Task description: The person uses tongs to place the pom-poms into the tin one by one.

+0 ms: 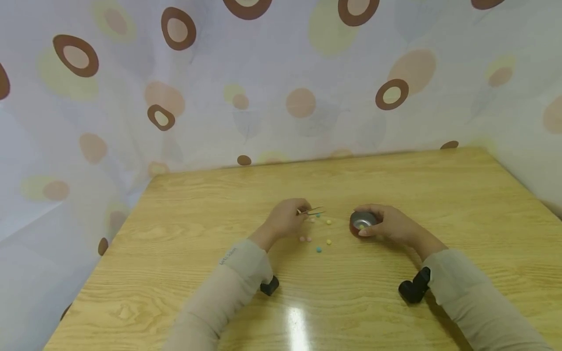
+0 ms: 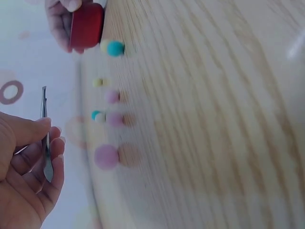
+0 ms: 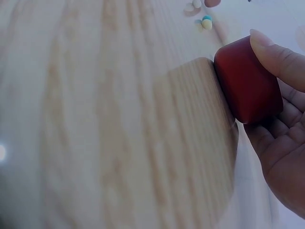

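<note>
My left hand [image 1: 287, 217] pinches metal tweezers [image 2: 46, 138] between thumb and fingers. In the head view their tips are spread and point right, overlapping a blue ball [image 1: 318, 215]; no ball shows at the tips in the left wrist view. On the right, my right hand [image 1: 391, 225] grips a small bowl [image 3: 248, 83], red outside and silvery inside, thumb and fingers around its rim. The bowl stands on the table, and a yellow ball [image 1: 362, 227] shows inside it. Several small pink, yellow and blue balls lie between the hands, among them a pink ball [image 2: 106, 157].
The wooden table [image 1: 197, 273] runs back to a patterned cloth [image 1: 272, 97] that hangs behind it and at the sides. Nearer me than the bowl lie a yellow ball [image 1: 329, 242] and another blue ball [image 1: 318, 249]. Black wrist cameras [image 1: 412, 291] sit below both sleeves.
</note>
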Action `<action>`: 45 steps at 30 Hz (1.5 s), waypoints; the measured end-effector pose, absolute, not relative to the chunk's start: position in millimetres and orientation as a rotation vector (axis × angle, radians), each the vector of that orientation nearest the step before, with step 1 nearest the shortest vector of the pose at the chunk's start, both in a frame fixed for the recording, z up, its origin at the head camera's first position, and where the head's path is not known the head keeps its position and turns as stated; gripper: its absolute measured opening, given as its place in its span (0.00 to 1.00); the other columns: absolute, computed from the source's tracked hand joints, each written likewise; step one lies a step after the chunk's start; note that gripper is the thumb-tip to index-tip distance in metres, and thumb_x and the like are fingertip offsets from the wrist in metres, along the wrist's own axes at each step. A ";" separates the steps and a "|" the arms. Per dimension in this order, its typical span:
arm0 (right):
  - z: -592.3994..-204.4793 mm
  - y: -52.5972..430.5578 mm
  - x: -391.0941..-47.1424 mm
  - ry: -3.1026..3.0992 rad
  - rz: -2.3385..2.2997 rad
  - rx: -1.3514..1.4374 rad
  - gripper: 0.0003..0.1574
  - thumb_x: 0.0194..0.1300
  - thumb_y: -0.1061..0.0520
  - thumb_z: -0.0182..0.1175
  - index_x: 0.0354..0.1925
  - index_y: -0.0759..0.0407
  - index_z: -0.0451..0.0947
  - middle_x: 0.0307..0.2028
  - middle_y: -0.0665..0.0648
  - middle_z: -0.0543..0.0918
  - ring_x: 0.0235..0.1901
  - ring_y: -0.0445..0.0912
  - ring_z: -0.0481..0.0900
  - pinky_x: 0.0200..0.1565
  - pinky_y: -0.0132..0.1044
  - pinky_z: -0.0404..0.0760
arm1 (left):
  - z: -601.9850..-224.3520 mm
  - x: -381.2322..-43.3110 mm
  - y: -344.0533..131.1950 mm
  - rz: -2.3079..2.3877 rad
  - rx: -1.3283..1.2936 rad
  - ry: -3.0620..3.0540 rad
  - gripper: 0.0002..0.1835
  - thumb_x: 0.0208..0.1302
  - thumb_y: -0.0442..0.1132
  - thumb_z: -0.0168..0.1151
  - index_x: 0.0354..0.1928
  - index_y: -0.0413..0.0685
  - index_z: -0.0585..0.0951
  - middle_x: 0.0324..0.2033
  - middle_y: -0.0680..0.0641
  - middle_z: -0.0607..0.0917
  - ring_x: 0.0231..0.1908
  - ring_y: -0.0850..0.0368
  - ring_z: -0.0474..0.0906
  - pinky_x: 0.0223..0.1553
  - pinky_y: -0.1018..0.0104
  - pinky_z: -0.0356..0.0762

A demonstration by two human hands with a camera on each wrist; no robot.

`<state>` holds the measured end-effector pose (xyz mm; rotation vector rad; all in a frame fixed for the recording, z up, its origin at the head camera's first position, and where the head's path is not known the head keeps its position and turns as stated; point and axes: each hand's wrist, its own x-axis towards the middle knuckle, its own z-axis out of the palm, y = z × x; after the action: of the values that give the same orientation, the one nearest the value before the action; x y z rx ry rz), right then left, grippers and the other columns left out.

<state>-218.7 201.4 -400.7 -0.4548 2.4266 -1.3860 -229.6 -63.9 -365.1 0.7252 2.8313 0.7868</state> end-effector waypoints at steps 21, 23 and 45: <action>-397.0 202.0 -218.7 2.445 -1.364 -0.445 0.45 0.46 0.48 0.65 0.58 0.63 0.60 0.52 0.65 0.67 0.50 0.56 0.65 0.48 0.48 0.65 | -364.0 -220.3 -113.7 0.823 0.647 2.845 0.10 0.58 0.33 0.54 0.42 0.41 0.76 0.37 0.47 0.78 0.36 0.56 0.74 0.37 0.67 0.72; -396.7 202.1 -218.6 2.460 -1.347 -0.450 0.45 0.46 0.48 0.65 0.58 0.63 0.60 0.52 0.65 0.68 0.50 0.56 0.65 0.48 0.48 0.65 | -364.5 -219.4 -116.7 0.820 0.636 2.843 0.10 0.58 0.33 0.54 0.42 0.41 0.76 0.37 0.48 0.78 0.36 0.56 0.74 0.38 0.66 0.72; -397.6 201.0 -217.8 2.450 -1.354 -0.447 0.44 0.46 0.47 0.65 0.58 0.62 0.61 0.52 0.65 0.68 0.50 0.56 0.65 0.48 0.48 0.64 | -374.8 -213.8 -138.6 0.781 0.542 2.786 0.09 0.57 0.32 0.54 0.40 0.43 0.76 0.36 0.48 0.78 0.38 0.54 0.73 0.40 0.62 0.71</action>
<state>-217.8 201.0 -397.6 -0.4465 2.4500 -1.3536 -213.8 -138.6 -374.8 0.5418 2.7859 0.7813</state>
